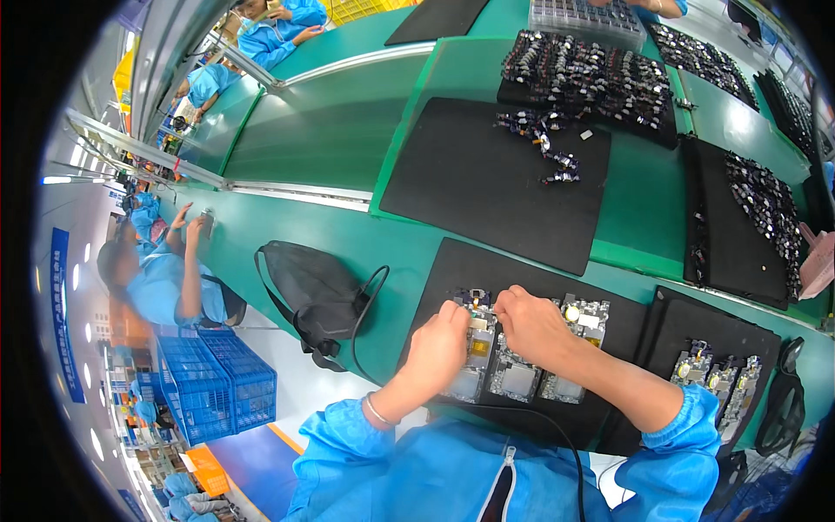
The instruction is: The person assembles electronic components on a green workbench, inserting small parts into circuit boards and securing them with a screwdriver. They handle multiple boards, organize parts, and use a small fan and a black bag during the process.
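Observation:
Several circuit boards [517,381] lie side by side on a black mat [457,257] in front of me. My left hand [439,342] is over the upper part of the leftmost board [467,384], its fingers bent and pressed together. My right hand [532,326] comes in from the right, fingers closed in a pinch at the top of the boards. A small dark part [475,297] shows between the two hands, at the board's top end. Whatever either hand's fingertips hold is hidden or too small to name.
More circuit boards [693,364] rest on stacked black mats to the right, beside a black strap [783,400]. A black bag [315,283] lies left. Beyond are a mat [417,178] with small electronic parts [557,157] and a dense pile [591,78]. Co-workers [178,274] sit along the line.

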The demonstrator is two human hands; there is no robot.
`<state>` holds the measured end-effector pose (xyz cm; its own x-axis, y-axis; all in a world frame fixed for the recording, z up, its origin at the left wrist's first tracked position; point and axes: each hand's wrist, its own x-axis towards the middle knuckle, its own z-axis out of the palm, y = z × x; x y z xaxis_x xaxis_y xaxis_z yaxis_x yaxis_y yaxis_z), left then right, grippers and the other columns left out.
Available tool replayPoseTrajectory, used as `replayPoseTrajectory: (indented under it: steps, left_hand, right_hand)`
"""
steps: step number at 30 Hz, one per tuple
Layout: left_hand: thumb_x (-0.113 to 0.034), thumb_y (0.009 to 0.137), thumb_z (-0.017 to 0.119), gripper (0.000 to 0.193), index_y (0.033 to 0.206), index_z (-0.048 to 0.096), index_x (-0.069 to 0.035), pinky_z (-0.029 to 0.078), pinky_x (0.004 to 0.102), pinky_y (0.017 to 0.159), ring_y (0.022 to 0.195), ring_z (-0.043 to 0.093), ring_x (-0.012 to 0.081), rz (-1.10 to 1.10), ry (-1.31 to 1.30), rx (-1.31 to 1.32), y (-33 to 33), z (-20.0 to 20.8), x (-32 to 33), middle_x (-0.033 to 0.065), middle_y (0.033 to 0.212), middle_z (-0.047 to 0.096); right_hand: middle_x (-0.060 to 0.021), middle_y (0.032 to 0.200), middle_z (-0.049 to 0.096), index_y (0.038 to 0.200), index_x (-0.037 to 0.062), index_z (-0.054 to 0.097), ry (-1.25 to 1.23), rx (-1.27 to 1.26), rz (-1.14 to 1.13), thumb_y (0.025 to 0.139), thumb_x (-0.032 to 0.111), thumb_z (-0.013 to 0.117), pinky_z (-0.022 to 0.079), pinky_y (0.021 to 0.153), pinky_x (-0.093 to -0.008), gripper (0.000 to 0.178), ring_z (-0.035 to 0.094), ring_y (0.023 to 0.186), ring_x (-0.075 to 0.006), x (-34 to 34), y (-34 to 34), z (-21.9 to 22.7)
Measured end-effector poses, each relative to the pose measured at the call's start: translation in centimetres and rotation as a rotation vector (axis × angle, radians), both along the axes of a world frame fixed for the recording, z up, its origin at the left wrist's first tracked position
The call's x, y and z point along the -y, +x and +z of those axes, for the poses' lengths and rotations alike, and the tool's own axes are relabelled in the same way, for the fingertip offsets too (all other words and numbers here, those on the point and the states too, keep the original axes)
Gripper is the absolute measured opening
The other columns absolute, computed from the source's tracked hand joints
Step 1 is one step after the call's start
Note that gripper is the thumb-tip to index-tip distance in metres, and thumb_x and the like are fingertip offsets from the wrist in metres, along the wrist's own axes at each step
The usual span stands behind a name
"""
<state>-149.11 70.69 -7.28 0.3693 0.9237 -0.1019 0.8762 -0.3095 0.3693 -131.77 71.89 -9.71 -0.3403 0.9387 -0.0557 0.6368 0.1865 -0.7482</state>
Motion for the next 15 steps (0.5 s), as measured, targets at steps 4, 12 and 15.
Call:
replayPoseTrajectory:
  steps: [4,12,15]
  left_hand:
    - [-0.008,0.084,0.059,0.01,0.091,0.06,-0.001,0.047,0.0347,0.061,0.069,0.059,0.0265,0.048,-0.058,0.28,-1.8,1.0,-2.1,0.0139,0.082,0.059]
    - [-0.014,0.078,0.066,0.024,0.097,0.059,-0.002,0.047,0.0388,0.074,0.086,0.059,0.0332,-0.109,0.226,0.506,8.3,0.4,-13.1,0.0138,0.092,0.059]
    - [-0.015,0.077,0.067,0.024,0.096,0.06,-0.003,0.048,0.0392,0.075,0.086,0.059,0.0327,-0.12,0.319,0.457,11.2,-3.0,-16.0,0.0131,0.092,0.06]
  right_hand:
    - [-0.017,0.087,0.057,0.089,-0.0009,0.057,-0.004,0.033,0.034,0.083,0.011,0.055,0.05,0.068,-0.0435,0.014,0.06,0.075,-0.0368,0.0,0.4,0.4]
    - [-0.0169,0.087,0.055,0.09,-0.0012,0.056,0.015,0.103,0.016,0.083,0.011,0.055,0.05,0.068,-0.0433,0.015,0.06,0.074,-0.0359,2.4,4.1,4.0]
    - [-0.0159,0.088,0.056,0.093,0.0009,0.056,-0.002,0.116,0.022,0.083,0.012,0.057,0.05,0.067,-0.0418,0.016,0.06,0.075,-0.0342,4.5,6.1,4.6]
